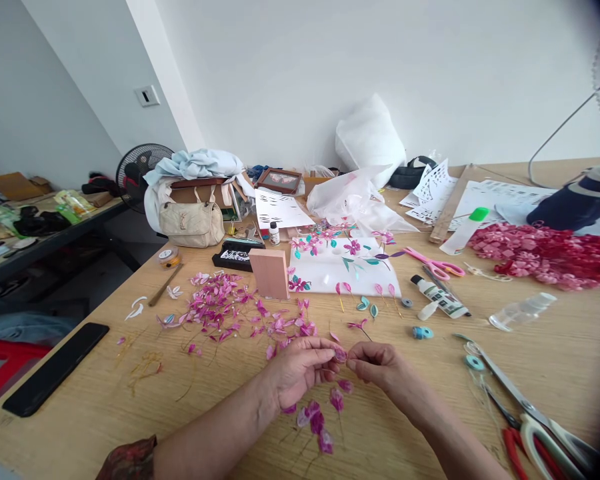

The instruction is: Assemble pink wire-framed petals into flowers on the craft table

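My left hand (pixel 300 370) and my right hand (pixel 380 365) meet low over the wooden table (pixel 95 373), fingertips pinched together on a small pink petal (pixel 340 354). A few more pink petals on thin wires (pixel 317 420) lie just under my left hand. Farther left, loose pink petals (pixel 225 307) are scattered over the table. A white board with pink flowers and teal leaves (pixel 345 267) lies beyond my hands, beside a small wooden block (pixel 270 273).
Pink scissors (pixel 435 263), a glue bottle (pixel 440 297), a clear bottle (pixel 523 311) and large scissors (pixel 525 407) lie to the right. A black phone (pixel 55 367) rests at the left edge. A beige bag (pixel 193 223), plastic bags and a red flower heap (pixel 545 253) crowd the back.
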### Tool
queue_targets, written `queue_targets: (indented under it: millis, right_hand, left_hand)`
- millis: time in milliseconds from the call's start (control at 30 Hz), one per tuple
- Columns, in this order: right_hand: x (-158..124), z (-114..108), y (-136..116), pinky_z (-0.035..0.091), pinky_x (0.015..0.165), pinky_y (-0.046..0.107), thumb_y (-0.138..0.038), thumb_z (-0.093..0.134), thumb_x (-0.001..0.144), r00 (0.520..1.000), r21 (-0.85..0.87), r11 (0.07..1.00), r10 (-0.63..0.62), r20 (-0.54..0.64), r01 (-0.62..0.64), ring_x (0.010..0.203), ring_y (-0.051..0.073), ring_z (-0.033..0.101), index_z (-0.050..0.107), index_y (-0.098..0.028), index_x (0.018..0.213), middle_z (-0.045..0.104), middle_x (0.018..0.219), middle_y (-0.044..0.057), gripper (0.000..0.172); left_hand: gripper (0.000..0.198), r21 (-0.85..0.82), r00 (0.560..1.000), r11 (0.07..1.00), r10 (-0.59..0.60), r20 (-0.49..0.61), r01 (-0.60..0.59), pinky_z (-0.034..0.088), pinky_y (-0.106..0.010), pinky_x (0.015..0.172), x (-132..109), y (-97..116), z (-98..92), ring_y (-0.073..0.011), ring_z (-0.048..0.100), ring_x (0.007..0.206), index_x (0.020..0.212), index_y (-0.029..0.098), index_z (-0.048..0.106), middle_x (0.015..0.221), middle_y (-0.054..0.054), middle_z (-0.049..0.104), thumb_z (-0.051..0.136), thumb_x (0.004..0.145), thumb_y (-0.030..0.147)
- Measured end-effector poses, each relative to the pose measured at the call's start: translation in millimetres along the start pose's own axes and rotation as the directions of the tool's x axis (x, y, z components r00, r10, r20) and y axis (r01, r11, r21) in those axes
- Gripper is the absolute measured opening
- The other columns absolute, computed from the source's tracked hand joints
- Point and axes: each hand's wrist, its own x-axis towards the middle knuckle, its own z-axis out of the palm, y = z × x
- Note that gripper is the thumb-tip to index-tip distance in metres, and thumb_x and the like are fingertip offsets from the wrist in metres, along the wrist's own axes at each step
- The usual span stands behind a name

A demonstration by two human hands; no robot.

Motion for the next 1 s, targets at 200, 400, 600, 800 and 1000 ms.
queue_targets:
  millis: [200,400,600,800,1000]
  right_hand:
    - [-1.7,-1.1,-5.8,0.028,0.049,0.025,-0.031,0.058,0.06,1.0,-0.018,1.0,0.011,-0.002,-0.011,0.048,0.011,0.037,0.061,-0.016,0.055,0.047,0.048,-0.003,0.016]
    - [-3.0,-1.9,-6.3,0.027,0.049,0.024,-0.032,0.059,0.06,1.0,-0.023,1.0,0.019,-0.011,-0.02,0.048,0.01,0.036,0.061,-0.016,0.055,0.046,0.047,-0.004,0.018]
    - [-3.4,-1.4,-6.5,0.028,0.049,0.024,-0.032,0.059,0.059,1.0,-0.006,1.0,0.022,-0.013,-0.022,0.048,0.01,0.037,0.061,-0.015,0.055,0.047,0.048,-0.004,0.017]
    - [-2.7,-1.0,-5.6,0.026,0.048,0.025,-0.03,0.059,0.059,1.0,0.009,1.0,0.02,-0.01,-0.02,0.047,0.01,0.037,0.062,-0.016,0.055,0.048,0.047,-0.004,0.015]
    - [-2.4,-0.3,-4.1,0.026,0.048,0.025,-0.028,0.06,0.059,1.0,0.044,0.999,0.014,0.003,-0.015,0.047,0.01,0.037,0.062,-0.015,0.055,0.048,0.047,-0.004,0.014]
  left_hand:
    - [0.019,0.005,1.0,1.0,-0.001,-0.005,0.001,0.038,-0.021,0.062,-2.1,2.5,2.1,-0.009,0.053,0.065,0.081,0.008,0.064,0.072,-0.006,0.058,0.066,0.065,0.018]
    - [0.019,0.022,1.0,1.0,-0.002,0.0,0.002,0.038,-0.021,0.062,-1.2,1.8,0.9,-0.0086,0.053,0.064,0.082,0.008,0.065,0.072,-0.005,0.058,0.066,0.066,0.018]
    - [0.022,0.048,1.0,0.999,0.016,0.013,-0.017,0.039,-0.021,0.063,-1.4,0.9,1.1,-0.0092,0.053,0.067,0.084,0.008,0.064,0.076,-0.006,0.058,0.066,0.066,0.02]
    - [0.021,0.098,0.998,0.994,0.055,0.003,-0.055,0.038,-0.021,0.063,-3.0,2.8,3.8,-0.0087,0.052,0.066,0.084,0.009,0.064,0.077,-0.006,0.059,0.066,0.066,0.021]
    - [0.021,0.124,0.998,0.99,0.068,-0.007,-0.067,0.038,-0.021,0.062,-3.0,3.1,3.8,-0.0083,0.051,0.064,0.082,0.01,0.064,0.073,-0.005,0.058,0.066,0.067,0.024]
